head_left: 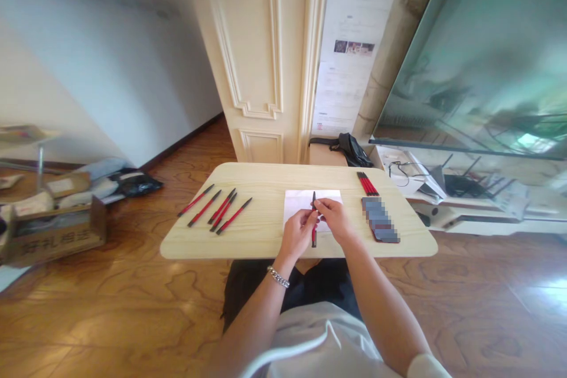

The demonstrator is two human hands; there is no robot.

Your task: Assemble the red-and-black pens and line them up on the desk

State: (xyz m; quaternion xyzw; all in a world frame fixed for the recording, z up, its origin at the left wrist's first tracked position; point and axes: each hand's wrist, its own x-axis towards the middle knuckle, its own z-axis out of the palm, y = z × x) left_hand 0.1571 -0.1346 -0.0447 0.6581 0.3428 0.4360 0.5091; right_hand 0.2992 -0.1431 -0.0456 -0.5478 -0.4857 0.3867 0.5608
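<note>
A red and black pen (314, 236) stands nearly upright over a white sheet of paper (297, 199) on the small wooden table (248, 242). My left hand (297, 233) and my right hand (333, 218) both pinch this pen near its middle. Several loose red and black pens (219, 208) lie spread on the table's left side. A tight bundle of similar pens (367, 183) lies at the back right. A dark flat object (381, 221), blurred out, lies just right of my right hand.
A cardboard box (53, 235) with clutter sits on the wooden floor at the left. A cream door panel (261, 53) rises behind the table. A black bag (352, 149) and a low white stand (465, 201) with cables and a large screen are at the right.
</note>
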